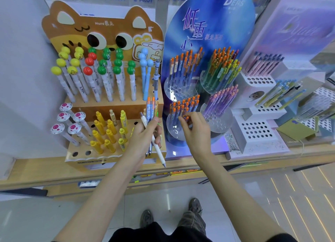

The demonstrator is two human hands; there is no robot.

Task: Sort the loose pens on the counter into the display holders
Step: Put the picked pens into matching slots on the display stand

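Pens (152, 113) sit bunched in my left hand (143, 140), fingers curled round them as ready stock, while my right hand (196, 131) pinches 1 orange-capped pen (186, 118) at the clear round holder (175, 131) of matching caps.

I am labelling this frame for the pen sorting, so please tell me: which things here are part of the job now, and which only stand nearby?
In the job: left hand gripping a bundle of pens; right hand pinching an orange-topped pen at the clear round holder.
Only nearby: cat-shaped stand; white holder; purple pens.
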